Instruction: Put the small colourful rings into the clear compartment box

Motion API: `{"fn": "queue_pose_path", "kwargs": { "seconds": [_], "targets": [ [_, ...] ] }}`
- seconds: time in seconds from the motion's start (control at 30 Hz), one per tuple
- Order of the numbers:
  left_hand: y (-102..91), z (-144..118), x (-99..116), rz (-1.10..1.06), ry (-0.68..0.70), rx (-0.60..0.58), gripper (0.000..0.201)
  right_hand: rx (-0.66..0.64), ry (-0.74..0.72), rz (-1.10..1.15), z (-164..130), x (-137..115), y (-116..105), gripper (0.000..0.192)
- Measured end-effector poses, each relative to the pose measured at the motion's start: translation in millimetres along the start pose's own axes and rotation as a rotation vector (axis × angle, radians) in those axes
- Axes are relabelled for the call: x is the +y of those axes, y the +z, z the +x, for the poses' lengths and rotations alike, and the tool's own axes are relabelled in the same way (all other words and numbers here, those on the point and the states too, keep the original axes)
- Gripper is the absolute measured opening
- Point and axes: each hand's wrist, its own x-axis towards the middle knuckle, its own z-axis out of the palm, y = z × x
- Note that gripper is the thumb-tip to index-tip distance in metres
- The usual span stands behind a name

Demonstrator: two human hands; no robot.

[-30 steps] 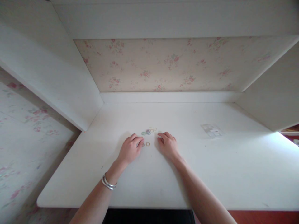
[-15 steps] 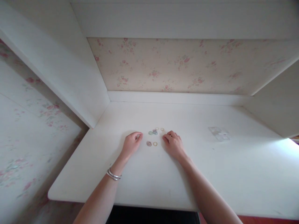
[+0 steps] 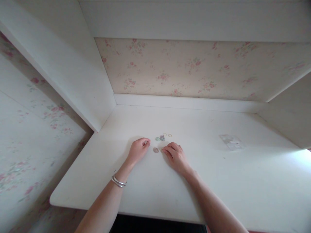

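Several small coloured rings lie on the white desk (image 3: 150,191). A bluish-green cluster of rings (image 3: 160,138) and two thin yellow rings (image 3: 167,135) sit just beyond my hands. A pinkish ring (image 3: 155,150) lies between my hands. My left hand (image 3: 138,151) rests on the desk left of it, its fingers curled with thumb and forefinger together and nothing visible in them. My right hand (image 3: 174,155) lies palm down, and its fingertips reach left to the spot beside the pinkish ring, covering a yellow ring there. A silver bangle (image 3: 118,182) is on my left wrist.
A small clear plastic bag (image 3: 232,142) lies on the desk to the right. White side panels (image 3: 73,81) close in the desk on the left and right, with floral wallpaper (image 3: 194,68) behind and a shelf overhead. The desk's front edge runs near my forearms.
My left hand drew back left off the rings and curled its fingers. My right hand slid left, and its fingertips now cover the yellow ring beside the pinkish one.
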Motion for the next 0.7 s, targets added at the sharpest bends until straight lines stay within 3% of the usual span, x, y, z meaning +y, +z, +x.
{"fn": "queue_pose_path", "kwargs": {
  "seconds": [0.2,0.4,0.53,0.7],
  "targets": [
    [0.7,-0.3,0.0,0.013,-0.008,-0.003,0.028,-0.061,-0.02,-0.015,1.1,-3.4,-2.4,0.026],
    [1.5,-1.9,-0.2,0.025,-0.02,0.005,0.029,0.19,0.139,0.107,0.0,3.6,-7.7,0.026],
    [4.9,0.0,6.7,0.041,-0.036,0.019,0.028,0.276,0.262,0.144,-0.1,14.4,-12.0,0.027],
    [12.9,16.4,35.2,0.116,0.123,0.006,0.026,0.36,0.43,0.303,4.8,29.5,-14.5,0.03]
  ]
}}
